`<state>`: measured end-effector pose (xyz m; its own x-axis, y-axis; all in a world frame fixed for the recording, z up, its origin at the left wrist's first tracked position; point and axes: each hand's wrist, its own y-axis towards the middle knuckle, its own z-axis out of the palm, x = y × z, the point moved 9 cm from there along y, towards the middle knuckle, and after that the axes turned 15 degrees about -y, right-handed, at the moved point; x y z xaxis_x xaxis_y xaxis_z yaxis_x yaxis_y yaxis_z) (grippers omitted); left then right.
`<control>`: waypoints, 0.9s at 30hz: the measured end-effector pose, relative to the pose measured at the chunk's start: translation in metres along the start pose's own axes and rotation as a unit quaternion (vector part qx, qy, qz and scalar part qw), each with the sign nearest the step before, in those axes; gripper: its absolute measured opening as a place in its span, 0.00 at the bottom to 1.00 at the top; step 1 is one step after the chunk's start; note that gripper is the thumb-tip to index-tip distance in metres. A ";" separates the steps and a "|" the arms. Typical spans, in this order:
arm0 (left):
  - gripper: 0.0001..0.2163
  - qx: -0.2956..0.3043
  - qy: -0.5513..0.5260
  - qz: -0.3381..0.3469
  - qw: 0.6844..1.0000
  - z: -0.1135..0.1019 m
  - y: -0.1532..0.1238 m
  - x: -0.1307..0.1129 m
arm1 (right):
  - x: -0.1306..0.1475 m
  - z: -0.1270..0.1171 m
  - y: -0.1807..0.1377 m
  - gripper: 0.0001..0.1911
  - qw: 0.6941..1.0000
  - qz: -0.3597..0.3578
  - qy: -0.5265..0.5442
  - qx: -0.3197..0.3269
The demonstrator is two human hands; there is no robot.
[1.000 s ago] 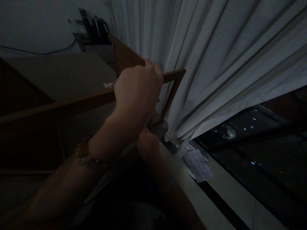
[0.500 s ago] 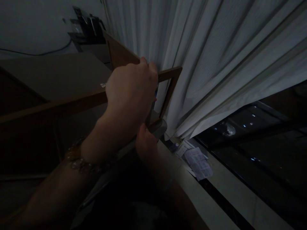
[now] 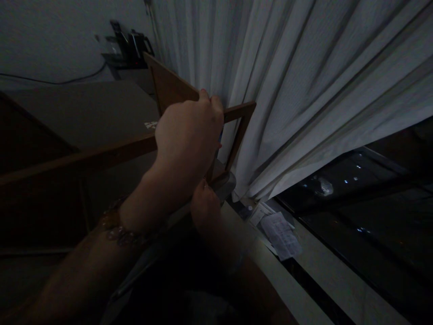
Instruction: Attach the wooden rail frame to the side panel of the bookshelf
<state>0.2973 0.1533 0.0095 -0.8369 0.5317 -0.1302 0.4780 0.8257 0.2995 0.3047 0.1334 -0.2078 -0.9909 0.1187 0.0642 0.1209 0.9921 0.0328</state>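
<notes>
My left hand [image 3: 189,135], with a beaded bracelet [image 3: 123,232] at the wrist, is closed over the top of a brown wooden frame [image 3: 111,153]. Its fingers curl down the far side, where a small bit of blue shows beside them. Just below, my right hand [image 3: 205,205] is closed near the frame's lower edge. The back of that hand and the left forearm hide whatever its fingers hold. A wooden panel [image 3: 169,85] stands at an angle behind my left hand.
White curtains [image 3: 287,90] hang along the right, touching or close to the frame's end. Papers [image 3: 280,234] lie on the pale floor below. A dark glossy surface [image 3: 365,216] is at the far right. A black kettle [image 3: 138,47] stands at the back left. The room is dim.
The view has shifted slightly, so everything sits a little lower in the picture. Both hands stay at the same places on the frame.
</notes>
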 end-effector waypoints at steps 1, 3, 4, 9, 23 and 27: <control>0.19 0.000 0.001 -0.001 1.000 0.000 0.000 0.000 | 0.000 0.000 0.000 0.20 1.000 0.002 -0.001 -0.001; 0.20 0.002 0.003 0.001 1.000 0.001 0.000 0.000 | 0.000 0.001 0.001 0.20 1.000 0.003 0.004 -0.003; 0.20 0.002 0.005 0.000 1.000 0.002 0.000 0.000 | 0.000 0.001 0.001 0.20 1.000 0.001 0.007 -0.002; 0.21 -0.001 0.021 -0.007 1.000 0.002 0.001 0.002 | -0.001 0.000 -0.001 0.17 1.000 -0.004 0.026 0.001; 0.21 0.023 0.059 -0.052 0.997 0.009 0.009 0.006 | -0.004 -0.005 -0.003 0.13 0.993 -0.027 0.076 -0.092; 0.24 0.064 0.051 -0.109 0.991 0.018 0.006 0.019 | -0.010 -0.010 -0.008 0.13 0.981 -0.073 0.107 -0.141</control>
<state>0.2892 0.1721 -0.0081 -0.9437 0.3211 -0.0797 0.3069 0.9396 0.1512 0.3145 0.1241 -0.1987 -0.9671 -0.0654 0.2460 0.0202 0.9437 0.3303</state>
